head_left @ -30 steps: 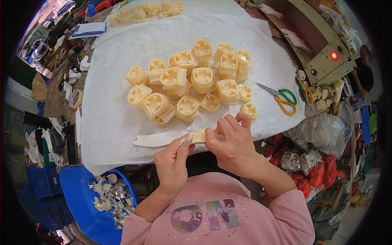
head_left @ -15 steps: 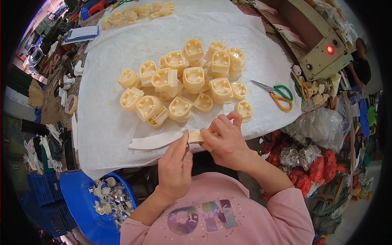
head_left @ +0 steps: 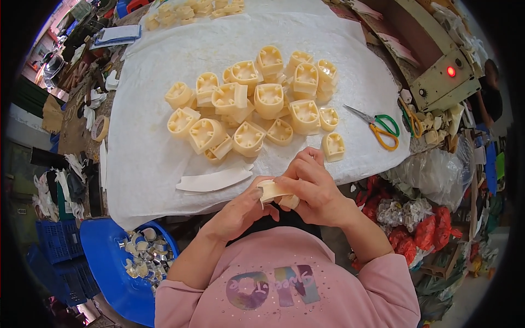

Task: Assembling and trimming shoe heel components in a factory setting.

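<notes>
In the head view, the left hand (head_left: 236, 212) pinches the near-left end of a cream moulded piece (head_left: 272, 191), while the right hand (head_left: 313, 188) grasps its other end; the piece sits between them, in front of the pink shirt (head_left: 284, 268). From it, a white strip (head_left: 214, 180) lies at nine o'clock, a heap of cream blocks (head_left: 249, 138) toward twelve, scissors (head_left: 383, 130) at two, and a blue tub (head_left: 112, 279) at eight.

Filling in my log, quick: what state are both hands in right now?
Left hand: closed, holding the cream curved piece.
Right hand: closed, holding the same piece.
</notes>
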Available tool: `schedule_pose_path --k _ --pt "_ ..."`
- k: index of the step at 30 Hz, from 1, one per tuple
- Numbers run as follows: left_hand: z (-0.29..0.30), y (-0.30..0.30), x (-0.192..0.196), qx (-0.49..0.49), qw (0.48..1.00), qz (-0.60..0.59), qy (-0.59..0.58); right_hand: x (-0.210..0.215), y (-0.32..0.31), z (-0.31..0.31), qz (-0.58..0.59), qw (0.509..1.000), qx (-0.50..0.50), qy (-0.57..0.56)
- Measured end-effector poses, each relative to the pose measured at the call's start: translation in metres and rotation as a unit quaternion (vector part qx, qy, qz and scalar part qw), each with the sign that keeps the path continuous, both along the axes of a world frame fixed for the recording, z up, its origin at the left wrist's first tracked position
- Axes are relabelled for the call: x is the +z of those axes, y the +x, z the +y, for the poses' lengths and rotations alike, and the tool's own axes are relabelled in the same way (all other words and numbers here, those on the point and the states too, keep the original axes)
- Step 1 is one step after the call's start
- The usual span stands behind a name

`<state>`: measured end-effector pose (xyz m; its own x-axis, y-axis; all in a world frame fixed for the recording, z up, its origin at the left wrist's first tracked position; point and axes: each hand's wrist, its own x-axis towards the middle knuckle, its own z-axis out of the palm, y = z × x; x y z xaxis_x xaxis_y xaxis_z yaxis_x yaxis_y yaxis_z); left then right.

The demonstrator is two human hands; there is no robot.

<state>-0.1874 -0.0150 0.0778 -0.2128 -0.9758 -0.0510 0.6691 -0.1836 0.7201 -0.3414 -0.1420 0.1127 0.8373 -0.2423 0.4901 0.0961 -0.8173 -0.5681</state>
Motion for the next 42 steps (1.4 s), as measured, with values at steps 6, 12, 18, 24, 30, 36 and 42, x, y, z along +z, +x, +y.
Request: schedule_pose_path --k 6,12,18,24,30,36,42 --pt "-0.002 0.001 0.01 0.008 0.999 -0.018 0.047 0.009 0.001 0.003 -0.023 0.999 0.007 -0.032" --pt "-0.003 -0.006 0.013 0.041 0.995 -0.057 0.066 0.008 0.002 0.007 -0.022 0.998 -0.005 -0.064" --pt "-0.003 -0.002 0.006 0.17 0.971 -0.165 0.028 0.002 -0.002 0.001 -0.04 0.998 -0.044 -0.03" --pt "0.011 -0.018 -0.002 0.375 0.886 -0.266 -0.057 -0.007 -0.003 0.002 -0.026 0.998 -0.062 0.019" --pt "0.005 -0.024 0.004 0.415 0.86 -0.29 -0.061 -0.006 -0.006 0.002 -0.012 0.997 -0.073 0.026" --pt "0.004 -0.019 0.007 0.442 0.733 -0.5 -0.132 -0.009 -0.007 0.007 -0.002 0.997 -0.081 0.008" --pt "0.008 -0.023 0.018 0.416 0.756 -0.504 -0.04 -0.005 -0.006 0.014 0.071 0.994 -0.081 -0.014"
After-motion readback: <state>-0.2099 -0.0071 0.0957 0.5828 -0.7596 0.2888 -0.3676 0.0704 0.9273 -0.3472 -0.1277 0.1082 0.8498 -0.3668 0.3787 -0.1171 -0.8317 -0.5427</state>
